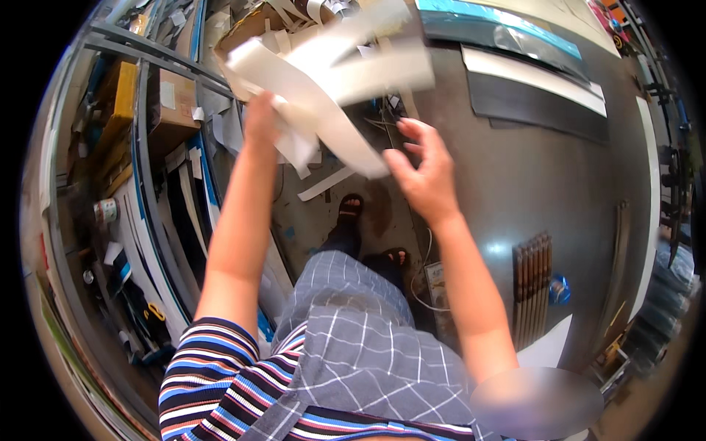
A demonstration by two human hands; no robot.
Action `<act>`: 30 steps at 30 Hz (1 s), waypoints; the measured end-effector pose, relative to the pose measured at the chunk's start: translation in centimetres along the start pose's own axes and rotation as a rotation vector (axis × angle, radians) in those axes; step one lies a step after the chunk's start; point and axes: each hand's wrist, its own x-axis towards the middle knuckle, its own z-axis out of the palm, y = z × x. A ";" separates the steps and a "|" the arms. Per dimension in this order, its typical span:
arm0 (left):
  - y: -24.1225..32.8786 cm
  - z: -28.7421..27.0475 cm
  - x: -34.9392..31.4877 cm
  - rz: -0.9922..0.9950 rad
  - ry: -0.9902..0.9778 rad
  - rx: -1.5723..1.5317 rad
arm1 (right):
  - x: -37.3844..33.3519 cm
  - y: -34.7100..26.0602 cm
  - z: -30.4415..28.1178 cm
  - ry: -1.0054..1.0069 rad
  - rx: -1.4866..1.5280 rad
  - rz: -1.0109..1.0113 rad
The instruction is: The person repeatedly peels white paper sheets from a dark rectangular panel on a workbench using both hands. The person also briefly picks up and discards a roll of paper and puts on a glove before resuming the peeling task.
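A bundle of broad white strips (320,88), like paper or thin plastic sheet, is bunched in my left hand (263,121). My left fingers are closed around it, though partly hidden and smeared by motion. The strips fan out up and to the right, and one curls down toward my right hand (424,176). That hand is open, its thumb and fingers apart, with the thumb close to the lower end of the curling strip. Whether the thumb touches it I cannot tell. A carton (234,37) of white offcuts stands just beyond the strips.
Metal shelving (140,110) with cardboard boxes and long strips runs along the left. On the grey table (485,191) at right lie dark panels (529,103), a blue-edged sheet (507,29) and a row of brown-tipped rods (531,287). A loose white strip (326,184) lies near my feet.
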 end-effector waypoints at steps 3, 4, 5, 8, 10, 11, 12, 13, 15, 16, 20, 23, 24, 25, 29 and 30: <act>2.3 -5.2 16.7 0.092 0.067 0.019 | 3.6 4.6 -1.3 0.073 -0.358 0.108; 3.5 -4.5 18.6 0.088 0.138 0.089 | 4.5 6.1 -1.7 0.096 -0.528 0.117; 4.6 -4.8 19.8 0.097 0.230 0.162 | 5.1 6.9 -1.8 0.074 -0.634 0.192; 1.3 -12.9 29.3 0.006 0.114 -0.179 | 5.6 8.6 -0.7 0.129 -0.900 -0.041; 0.3 -15.1 28.0 0.088 0.285 -0.268 | 5.3 8.8 -0.3 0.149 -0.842 -0.050; -1.6 -17.7 27.4 0.127 0.342 -0.224 | 5.2 8.6 -0.2 0.136 -0.830 -0.009; -3.6 -20.4 26.8 0.166 0.397 -0.183 | 4.9 8.4 0.0 0.125 -0.833 0.035; -5.4 -22.8 24.2 0.219 0.332 -0.142 | 4.6 7.9 -0.2 0.083 -0.872 0.061; -13.2 -29.4 20.1 0.080 0.489 0.208 | 4.2 7.8 -0.9 0.047 -0.865 0.086; -17.5 -31.3 17.3 0.035 0.513 0.340 | 4.2 7.0 -0.9 0.023 -0.888 0.235; -34.9 -38.4 7.5 -0.484 0.476 0.748 | 1.0 9.6 -6.7 0.144 -0.713 0.212; -45.3 -40.8 4.9 -0.743 0.345 0.952 | 1.1 9.9 -6.8 0.087 -0.905 0.136; -47.3 -40.4 5.0 -0.689 0.333 1.013 | 0.5 10.2 -6.3 0.093 -0.977 0.145; -49.2 -40.2 5.3 -0.633 0.318 1.073 | 0.1 10.7 -5.8 0.102 -1.025 0.149; -55.9 -42.9 6.2 -0.739 0.259 1.015 | 1.0 12.0 -3.6 0.074 -1.162 0.143; -58.6 -45.8 6.6 -0.691 0.204 1.097 | 0.3 12.6 -4.0 0.091 -1.172 0.150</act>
